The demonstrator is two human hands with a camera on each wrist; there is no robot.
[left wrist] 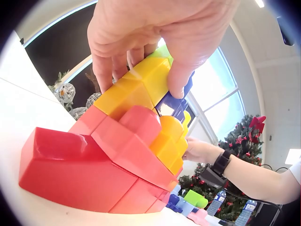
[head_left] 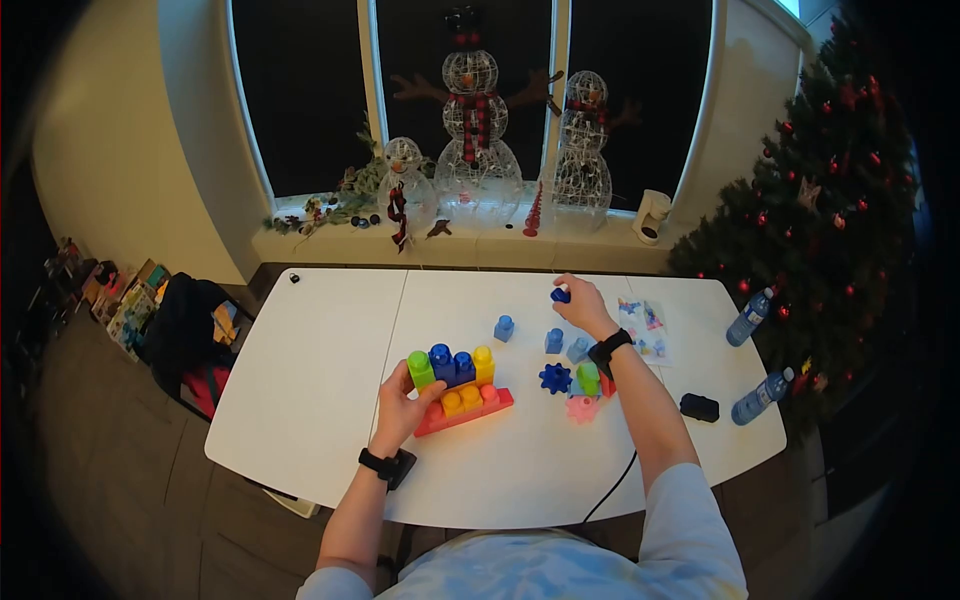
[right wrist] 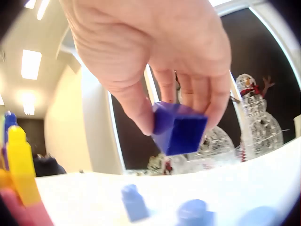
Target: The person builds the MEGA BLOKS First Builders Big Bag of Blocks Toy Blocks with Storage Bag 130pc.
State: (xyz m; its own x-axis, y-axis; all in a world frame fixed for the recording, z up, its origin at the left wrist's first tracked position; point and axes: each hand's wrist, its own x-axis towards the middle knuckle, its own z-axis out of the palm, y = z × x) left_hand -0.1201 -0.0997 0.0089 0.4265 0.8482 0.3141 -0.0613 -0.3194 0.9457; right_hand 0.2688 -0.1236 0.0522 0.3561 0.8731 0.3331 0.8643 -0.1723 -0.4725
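My left hand [head_left: 402, 408] grips the left end of a built stack of toy building blocks [left wrist: 136, 141]. Its base is red and pink; yellow, blue and green blocks rise above, as the left wrist view shows closely. In the head view a green block [head_left: 420, 369] tops the end beside my fingers, then dark blue blocks [head_left: 450, 366] and a yellow block [head_left: 484, 364]. My right hand [head_left: 583, 304] pinches a single dark blue block [right wrist: 181, 129] between thumb and fingers, held above the table at the far side, its flat underside toward the right wrist camera.
Light blue blocks [head_left: 504, 328] stand between the stack and my right arm. A dark blue gear [head_left: 555, 377], a pink gear [head_left: 582, 409] and a green block [head_left: 588, 377] cluster nearby. Farther right are a printed sheet [head_left: 645, 330], a black case [head_left: 699, 407] and two water bottles [head_left: 762, 396].
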